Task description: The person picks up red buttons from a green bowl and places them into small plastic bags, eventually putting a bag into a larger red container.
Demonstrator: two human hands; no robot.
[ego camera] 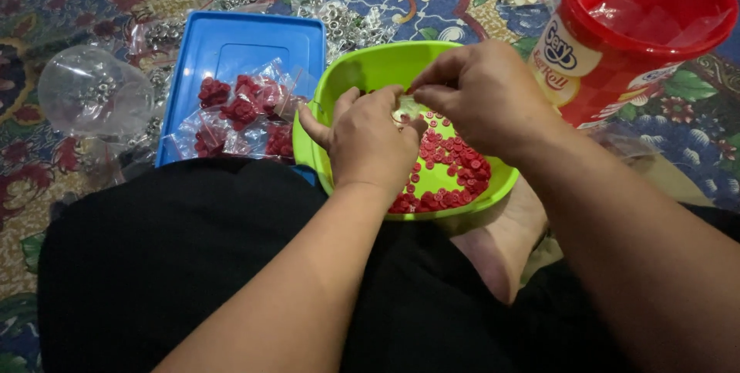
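Both hands hover over a lime green bowl (362, 72) resting on my lap. The bowl holds many small red buttons (451, 169). My left hand (370, 138) and my right hand (478, 92) meet above the buttons, fingers pinched together on a small clear plastic bag (402, 109) between them. The bag is mostly hidden by the fingers, and I cannot see what is inside it.
A blue tray lid (231, 45) to the left carries several small clear bags of red buttons (243, 111). A red tub (640, 34) stands at the right. A clear round container (92, 92) and bags of silvery metal parts (347, 22) lie on the patterned floor cloth.
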